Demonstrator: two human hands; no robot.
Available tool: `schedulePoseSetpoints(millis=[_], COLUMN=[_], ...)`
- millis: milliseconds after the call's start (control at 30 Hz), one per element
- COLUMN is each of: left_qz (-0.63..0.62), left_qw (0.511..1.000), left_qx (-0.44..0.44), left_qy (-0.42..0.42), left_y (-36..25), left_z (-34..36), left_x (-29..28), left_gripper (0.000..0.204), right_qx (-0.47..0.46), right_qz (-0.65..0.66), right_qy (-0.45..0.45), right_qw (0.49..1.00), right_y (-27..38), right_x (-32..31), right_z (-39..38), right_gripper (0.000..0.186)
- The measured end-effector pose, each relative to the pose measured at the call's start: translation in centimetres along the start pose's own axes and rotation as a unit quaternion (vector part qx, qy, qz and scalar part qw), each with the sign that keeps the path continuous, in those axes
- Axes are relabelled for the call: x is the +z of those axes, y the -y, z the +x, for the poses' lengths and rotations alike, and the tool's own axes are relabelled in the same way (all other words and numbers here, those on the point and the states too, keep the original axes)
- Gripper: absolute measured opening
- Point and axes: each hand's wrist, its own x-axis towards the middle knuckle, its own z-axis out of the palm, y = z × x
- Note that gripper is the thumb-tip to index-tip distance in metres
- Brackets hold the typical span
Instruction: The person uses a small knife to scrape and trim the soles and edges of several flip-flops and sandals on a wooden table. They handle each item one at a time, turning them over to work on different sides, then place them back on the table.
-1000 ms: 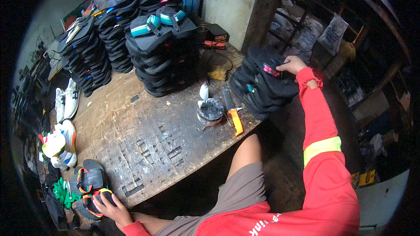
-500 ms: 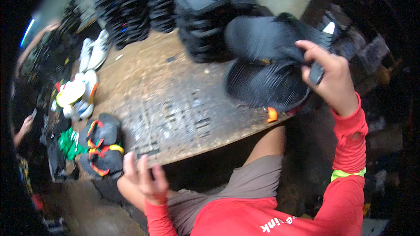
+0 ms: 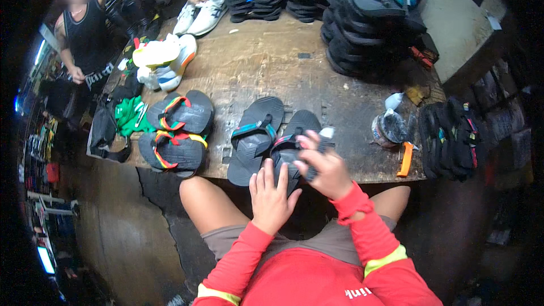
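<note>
A small white tag [image 3: 327, 132] stuck up from the black sandal [image 3: 294, 136] that the right hand [image 3: 323, 167] gripped with curled fingers, while the left hand [image 3: 272, 195] lay flat and open against it.

worn wooden workbench [image 3: 255, 68] | cracked concrete floor [image 3: 124, 232] | dim light

head fisheye, looking down, workbench [image 3: 317, 85] near

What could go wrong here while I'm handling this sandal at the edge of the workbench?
The teal-strapped sandal overhangs the workbench front edge right beside your left hand; a nudge could knock it onto your lap or the floor. The black sandal in your right hand also sits partly off the edge, so it may drop if your grip loosens. The open tin and orange-handled tool near your right elbow could get swept off.
</note>
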Motion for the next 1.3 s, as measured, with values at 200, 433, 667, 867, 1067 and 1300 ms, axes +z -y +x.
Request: schedulePoseSetpoints(millis=[200,433,667,867,1067,1300], left_qz=[-0.115,-0.712,-0.738,-0.724,-0.739,-0.799], left_qw=[0.992,0.581,0.567,0.574,0.582,0.52], left_qx=[-0.039,-0.164,-0.177,-0.183,-0.161,-0.19], left_qy=[0.037,0.358,0.319,0.337,0.3,0.236], left_y=[-0.9,-0.8,-1.2,-0.6,-0.1,-0.7], left_z=[2.7,-1.4,-2.2,-2.1,-2.4,-3.5], left_x=[-1.3,-3.8,-3.0,-3.5,-3.0,-0.5], left_gripper=[0.079,0.057,0.06,0.06,0.057,0.108], right_qx=[0.314,0.339,0.328,0.344,0.292,0.218], right_qz=[0.312,0.586,0.555,0.545,0.481,0.473], right_qy=[-0.134,-0.13,-0.137,-0.131,-0.107,-0.043], right_qw=[0.887,0.724,0.752,0.754,0.819,0.853], right_y=[-0.9,-1.7,-0.4,0.0,0.5,2.2], right_x=[-3.7,-6.3,-6.7,-6.9,-7.0,-7.6], right_z=[-6.9,-6.2,-4.2,-3.7,-3.0,-2.5], right_gripper=[0.023,0.042,0.041,0.042,0.045,0.054])
